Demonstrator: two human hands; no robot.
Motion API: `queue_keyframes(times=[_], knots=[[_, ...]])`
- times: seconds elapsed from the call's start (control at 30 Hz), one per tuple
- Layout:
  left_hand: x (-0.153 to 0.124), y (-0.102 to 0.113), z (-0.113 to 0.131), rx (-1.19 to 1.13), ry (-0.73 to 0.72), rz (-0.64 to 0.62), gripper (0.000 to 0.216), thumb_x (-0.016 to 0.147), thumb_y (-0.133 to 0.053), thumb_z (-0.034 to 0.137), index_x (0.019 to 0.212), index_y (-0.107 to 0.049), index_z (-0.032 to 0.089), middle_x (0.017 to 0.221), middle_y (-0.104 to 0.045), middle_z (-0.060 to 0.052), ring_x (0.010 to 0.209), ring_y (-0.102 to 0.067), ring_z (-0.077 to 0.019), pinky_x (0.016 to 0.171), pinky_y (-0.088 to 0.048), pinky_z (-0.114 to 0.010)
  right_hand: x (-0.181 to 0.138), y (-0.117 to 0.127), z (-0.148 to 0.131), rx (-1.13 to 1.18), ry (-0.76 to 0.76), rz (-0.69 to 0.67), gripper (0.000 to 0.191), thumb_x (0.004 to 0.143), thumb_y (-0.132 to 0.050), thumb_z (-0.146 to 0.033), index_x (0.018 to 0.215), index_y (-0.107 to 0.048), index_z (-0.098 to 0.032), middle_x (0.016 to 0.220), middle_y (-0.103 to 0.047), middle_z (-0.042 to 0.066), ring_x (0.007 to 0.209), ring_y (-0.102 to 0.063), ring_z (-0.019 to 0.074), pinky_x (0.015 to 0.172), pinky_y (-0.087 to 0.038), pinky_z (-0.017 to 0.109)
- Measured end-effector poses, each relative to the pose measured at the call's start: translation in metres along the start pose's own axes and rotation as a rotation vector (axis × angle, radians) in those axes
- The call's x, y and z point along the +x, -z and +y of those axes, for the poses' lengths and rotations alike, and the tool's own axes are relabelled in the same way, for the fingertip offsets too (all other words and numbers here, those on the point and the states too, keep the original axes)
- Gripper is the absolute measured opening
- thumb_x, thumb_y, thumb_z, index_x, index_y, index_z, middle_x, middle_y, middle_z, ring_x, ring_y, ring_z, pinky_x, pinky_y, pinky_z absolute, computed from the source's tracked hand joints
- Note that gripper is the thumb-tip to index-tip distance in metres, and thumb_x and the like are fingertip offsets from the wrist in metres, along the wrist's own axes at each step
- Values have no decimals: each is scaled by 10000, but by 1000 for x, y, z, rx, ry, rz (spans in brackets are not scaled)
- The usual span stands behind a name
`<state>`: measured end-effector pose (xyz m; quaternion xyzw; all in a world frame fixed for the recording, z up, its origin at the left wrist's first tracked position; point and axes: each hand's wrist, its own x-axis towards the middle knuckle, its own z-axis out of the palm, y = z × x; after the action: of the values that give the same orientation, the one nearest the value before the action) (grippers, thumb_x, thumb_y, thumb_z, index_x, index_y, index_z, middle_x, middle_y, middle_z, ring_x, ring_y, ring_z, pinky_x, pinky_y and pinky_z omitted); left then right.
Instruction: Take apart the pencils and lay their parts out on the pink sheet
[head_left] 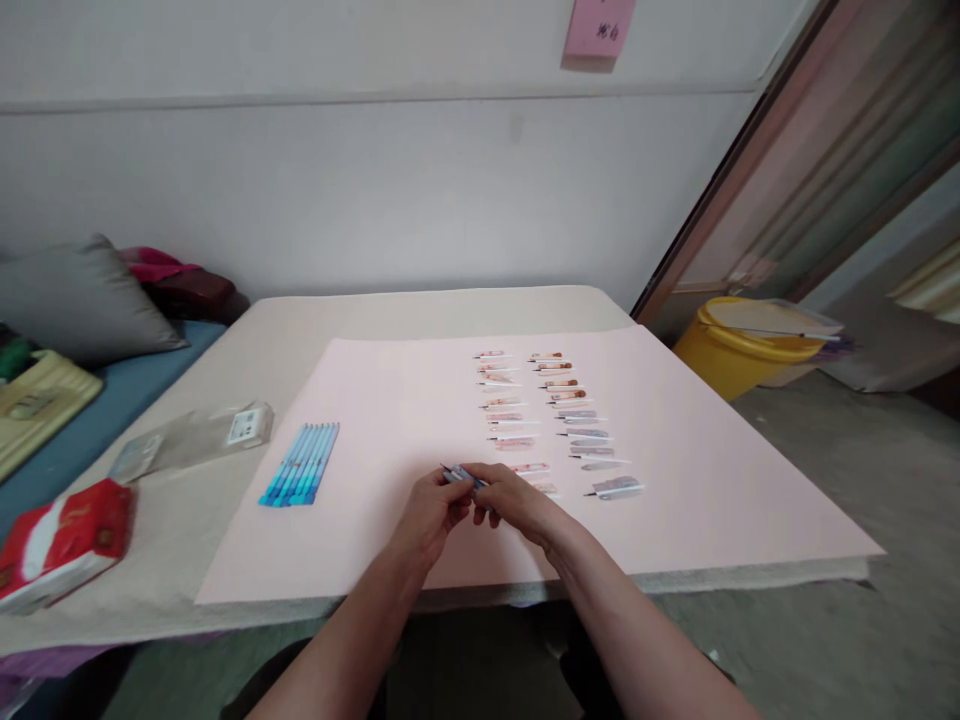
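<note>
My left hand (431, 510) and my right hand (510, 500) meet over the near middle of a pink sheet (390, 400), and both pinch a small blue pen part (459, 474) between their fingertips. Just beyond the hands lie two columns of small pen parts (551, 420), pinkish and orange ones farther back, grey ones nearer. A tidy row of several blue pens (301, 463) lies on the sheet to the left.
The sheet covers a beige table (420, 305). A clear plastic packet (187, 440) and a red tissue pack (60, 540) lie at the left. A grey cushion (75, 300) sits on a bed at far left. A yellow bucket (739, 355) stands at the right.
</note>
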<state>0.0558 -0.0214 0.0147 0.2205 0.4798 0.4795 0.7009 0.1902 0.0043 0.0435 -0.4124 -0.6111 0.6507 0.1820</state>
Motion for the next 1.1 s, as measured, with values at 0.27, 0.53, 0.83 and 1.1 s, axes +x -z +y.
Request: queue_keyframes(times=[0.27, 0.53, 0.83, 1.1], knots=[[-2, -2, 4, 63, -47, 15, 239, 694, -681, 343, 757, -613, 123, 624, -595, -20, 515, -530, -73, 484, -425, -190, 2, 3, 0, -67, -4, -3, 211, 624, -420, -136, 777, -562, -168, 676, -558, -14, 489, -504, 77, 425, -321, 176], [10, 7, 7, -2, -103, 90, 166, 713, -678, 262, 754, -591, 126, 627, -600, -14, 504, -545, -65, 449, -438, -155, -11, 16, -2, 1, 55, 90, 339, 724, -498, -260, 1047, -575, -190, 992, -604, 54, 698, -575, 124, 518, -403, 206], [69, 5, 51, -252, -161, 378, 136, 764, -567, 43, 666, -516, 121, 499, -532, 4, 400, -502, -59, 416, -462, -138, -15, 43, -1, 148, -11, 404, 407, 710, -528, -292, 1098, -553, -170, 1048, -591, 87, 741, -592, 149, 587, -447, 258], [183, -9, 104, -192, -163, 438, 91, 841, -514, 155, 896, -557, 96, 735, -587, -21, 525, -533, -72, 487, -479, -199, -14, 45, 7, 169, 8, 399, 429, 708, -521, -276, 1112, -551, -137, 846, -600, 66, 683, -575, 152, 566, -445, 264]])
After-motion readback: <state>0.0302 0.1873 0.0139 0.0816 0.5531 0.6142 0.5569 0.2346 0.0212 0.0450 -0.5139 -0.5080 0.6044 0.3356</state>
